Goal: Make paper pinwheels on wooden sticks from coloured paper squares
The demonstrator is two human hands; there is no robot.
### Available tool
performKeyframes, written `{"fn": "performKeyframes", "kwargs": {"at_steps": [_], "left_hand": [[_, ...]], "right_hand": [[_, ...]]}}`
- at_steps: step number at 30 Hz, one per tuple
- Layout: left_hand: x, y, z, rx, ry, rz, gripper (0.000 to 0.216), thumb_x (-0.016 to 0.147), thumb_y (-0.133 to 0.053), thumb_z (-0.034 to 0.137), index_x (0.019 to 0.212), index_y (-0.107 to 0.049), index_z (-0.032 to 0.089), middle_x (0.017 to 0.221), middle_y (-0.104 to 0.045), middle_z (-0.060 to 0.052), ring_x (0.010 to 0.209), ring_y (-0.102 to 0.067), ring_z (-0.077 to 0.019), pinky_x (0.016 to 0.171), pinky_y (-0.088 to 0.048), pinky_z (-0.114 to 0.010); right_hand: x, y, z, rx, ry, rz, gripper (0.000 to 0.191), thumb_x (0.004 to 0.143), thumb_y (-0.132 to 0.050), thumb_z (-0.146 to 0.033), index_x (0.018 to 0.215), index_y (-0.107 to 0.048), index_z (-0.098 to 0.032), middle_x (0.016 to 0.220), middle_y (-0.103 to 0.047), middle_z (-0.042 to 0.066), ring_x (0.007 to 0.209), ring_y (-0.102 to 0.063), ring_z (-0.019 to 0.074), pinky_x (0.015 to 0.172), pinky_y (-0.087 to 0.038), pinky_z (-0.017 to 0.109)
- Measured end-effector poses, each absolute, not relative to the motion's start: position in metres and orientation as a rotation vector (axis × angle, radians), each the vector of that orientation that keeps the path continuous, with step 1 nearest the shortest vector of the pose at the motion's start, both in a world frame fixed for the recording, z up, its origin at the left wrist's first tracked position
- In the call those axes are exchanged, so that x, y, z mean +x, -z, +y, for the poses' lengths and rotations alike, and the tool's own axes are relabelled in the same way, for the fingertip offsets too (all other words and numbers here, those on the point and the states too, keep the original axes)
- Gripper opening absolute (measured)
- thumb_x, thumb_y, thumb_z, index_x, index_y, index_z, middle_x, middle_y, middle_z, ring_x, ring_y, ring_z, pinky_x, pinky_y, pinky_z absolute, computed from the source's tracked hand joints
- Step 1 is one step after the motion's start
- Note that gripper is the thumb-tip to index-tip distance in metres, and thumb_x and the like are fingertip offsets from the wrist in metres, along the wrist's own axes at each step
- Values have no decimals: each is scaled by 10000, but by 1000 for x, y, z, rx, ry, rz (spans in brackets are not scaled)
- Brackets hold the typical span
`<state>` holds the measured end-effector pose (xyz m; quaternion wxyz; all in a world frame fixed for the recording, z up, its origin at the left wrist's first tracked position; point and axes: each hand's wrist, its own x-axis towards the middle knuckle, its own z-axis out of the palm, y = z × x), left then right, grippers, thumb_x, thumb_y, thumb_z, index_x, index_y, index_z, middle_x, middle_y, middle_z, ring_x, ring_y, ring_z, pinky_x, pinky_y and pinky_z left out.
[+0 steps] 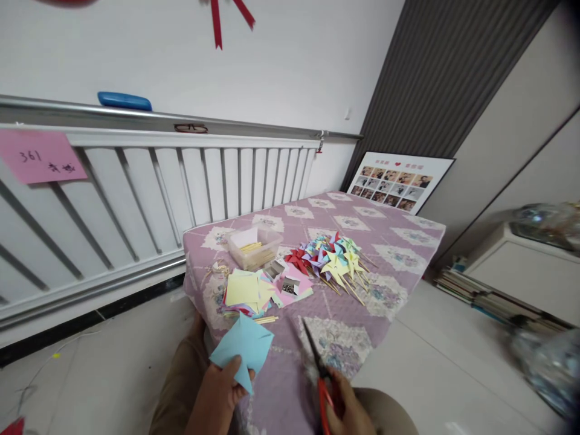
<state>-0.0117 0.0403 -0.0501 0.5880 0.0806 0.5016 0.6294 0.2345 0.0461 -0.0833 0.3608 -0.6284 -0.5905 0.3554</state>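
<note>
My left hand (226, 386) pinches a light blue paper square (247, 341) whose corners have slits cut toward the middle. Over the front part of the table, my right hand (347, 405) grips red-handled scissors (322, 380), their dark blades pointing up and away from me, apart from the paper. Just beyond the blue square lies a stack of coloured paper sheets (242, 289), yellow on top. Beside it, a small open box (290, 286) of little metal pieces rests on pink paper. Finished paper pinwheels (335, 261) on sticks are heaped to the right.
A clear plastic tub (254, 246) with wooden sticks stands at the back left of the cloth-covered table (389, 238). The white radiator (235, 175) runs along the wall behind. A photo board (401, 181) leans at the far end. My knees are under the near edge.
</note>
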Motion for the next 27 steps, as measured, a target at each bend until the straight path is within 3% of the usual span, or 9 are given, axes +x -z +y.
{"fn": "performKeyframes", "kwargs": {"at_steps": [2, 8, 12, 17, 19, 21, 24, 27], "left_hand": [[-5, 52, 42, 196, -1472, 1082, 355, 598, -795, 236, 873, -577, 182, 814, -697, -18, 660, -657, -168, 674, -564, -337], [6, 50, 52, 315, -1385, 1125, 344, 641, -762, 301, 908, -599, 159, 740, -667, -3, 614, -613, -141, 581, -525, -272], [10, 47, 56, 389, -1338, 1165, 297, 641, -741, 322, 837, -596, 151, 653, -632, 7, 572, -592, -146, 532, -480, -263], [17, 56, 58, 617, -1222, 1339, 218, 705, -646, 332, 607, -595, 144, 514, -602, -21, 489, -531, -141, 491, -412, -256], [20, 56, 58, 729, -1161, 1423, 260, 731, -600, 315, 530, -592, 150, 494, -609, -34, 469, -521, -139, 495, -400, -255], [23, 53, 58, 822, -1103, 1491, 282, 740, -572, 295, 495, -593, 158, 485, -615, -32, 467, -530, -142, 508, -405, -254], [27, 43, 59, 928, -1013, 1554, 289, 739, -559, 285, 476, -588, 171, 481, -620, -22, 475, -545, -149, 517, -412, -253], [30, 36, 62, 979, -948, 1584, 265, 718, -575, 277, 473, -579, 177, 457, -597, -6, 460, -537, -150, 497, -400, -251]], "right_hand": [[246, 81, 72, -1732, -666, -1639, 459, 758, -553, -385, 1172, -586, -191, 891, -755, 88, 810, -715, 260, 731, -556, 309], [263, 85, 147, -1782, -55, -2021, 389, 832, -450, -244, 1178, -558, -102, 948, -718, 165, 857, -684, 264, 753, -521, 343], [264, 98, 164, -1790, 59, -2053, 339, 833, -459, -179, 1134, -593, -98, 936, -705, 173, 859, -651, 279, 786, -496, 383], [261, 102, 156, -1756, 68, -1928, 298, 842, -496, -263, 1049, -650, -115, 1076, -665, 209, 981, -586, 336, 863, -450, 481], [254, 96, 147, -1626, -73, -1797, 303, 833, -521, -325, 1028, -655, -136, 1092, -657, 201, 1017, -568, 339, 888, -437, 493], [242, 88, 134, -1462, -430, -1621, 328, 828, -547, -397, 1046, -643, -171, 1045, -675, 153, 988, -584, 307, 869, -455, 454], [219, 76, 112, -1340, -1170, -1240, 416, 809, -579, -534, 1052, -649, -203, 921, -692, 83, 808, -616, 235, 676, -488, 335], [200, 71, 95, -1108, -1674, -874, 476, 726, -662, -593, 991, -661, -199, 722, -647, 20, 608, -565, 152, 492, -402, 232]]}}
